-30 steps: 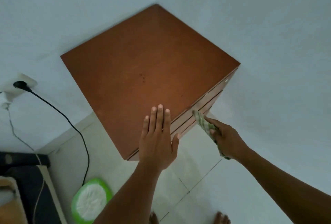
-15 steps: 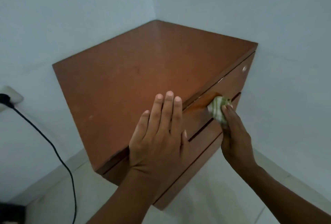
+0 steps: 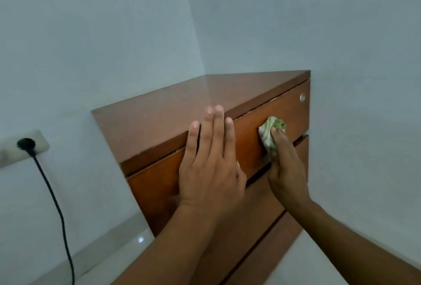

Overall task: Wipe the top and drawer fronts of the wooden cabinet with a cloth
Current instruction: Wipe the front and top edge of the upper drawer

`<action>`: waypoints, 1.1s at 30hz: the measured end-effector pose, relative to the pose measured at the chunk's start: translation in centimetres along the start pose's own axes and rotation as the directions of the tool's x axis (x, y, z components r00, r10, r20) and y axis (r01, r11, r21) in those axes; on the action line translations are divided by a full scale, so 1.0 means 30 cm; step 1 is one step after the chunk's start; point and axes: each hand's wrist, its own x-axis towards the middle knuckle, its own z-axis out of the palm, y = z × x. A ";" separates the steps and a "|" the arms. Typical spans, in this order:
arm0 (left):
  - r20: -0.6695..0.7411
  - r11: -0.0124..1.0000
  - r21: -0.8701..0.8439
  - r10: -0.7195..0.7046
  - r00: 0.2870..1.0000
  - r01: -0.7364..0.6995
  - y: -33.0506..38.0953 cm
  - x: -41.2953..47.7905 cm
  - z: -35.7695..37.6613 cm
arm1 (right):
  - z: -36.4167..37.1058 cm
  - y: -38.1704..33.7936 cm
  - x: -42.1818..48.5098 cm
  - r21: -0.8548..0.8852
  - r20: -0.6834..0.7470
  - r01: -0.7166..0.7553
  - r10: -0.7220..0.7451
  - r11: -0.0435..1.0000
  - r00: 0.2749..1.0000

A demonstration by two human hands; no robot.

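Only one view here, the head cam, so: the wooden cabinet sits tucked into the corner of the room, both walls touching it, and the person is crouched low enough that the drawer fronts face them. The right hand is closed on the cloth, a small green and white rag bunched into a wad and pressed flat on the top drawer front, a bit left of the little round lock. The left hand is spread open with fingers together, lying over the front edge of the cabinet top, holding nothing, looks like it's just bracing. Handling-wise I'd guess the cloth is soft and light, it squashes into whatever shape you squeeze, so pinching it in a ball behind the fingertips like this is the way to keep pressure on it. The cabinet looks stiff and heavy enough not to budge, finish seems smooth, so the rag should slide easily. Compared to half a second back, the view has dropped much lower, the top now looks like a thin slice, and the cloth has slid further right along that drawer. A plug and cord hang off a wall socket on the left, well apart from everything
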 end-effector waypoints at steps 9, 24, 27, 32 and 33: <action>0.111 0.999 0.016 0.037 0.993 -0.039 0.022 -0.059 -0.016 | -0.042 -0.062 0.028 -0.026 0.071 -0.007 0.009 1.000 0.997; 0.185 0.968 0.021 -0.249 0.951 0.250 0.146 0.110 -0.144 | -0.090 -0.066 0.073 0.022 0.061 0.026 -0.027 0.999 0.998; 0.192 0.964 0.018 -0.262 0.946 0.264 0.146 0.123 -0.142 | -0.096 -0.078 0.080 0.037 0.066 0.030 -0.032 0.999 0.997; 0.191 0.960 0.002 -0.274 0.943 0.279 0.148 0.129 -0.143 | -0.095 -0.079 0.079 0.059 0.081 -0.005 0.000 0.998 0.997; 0.191 0.960 0.003 -0.276 0.942 0.280 0.149 0.131 -0.143 | -0.095 -0.079 0.078 0.061 0.079 -0.009 0.004 0.998 0.997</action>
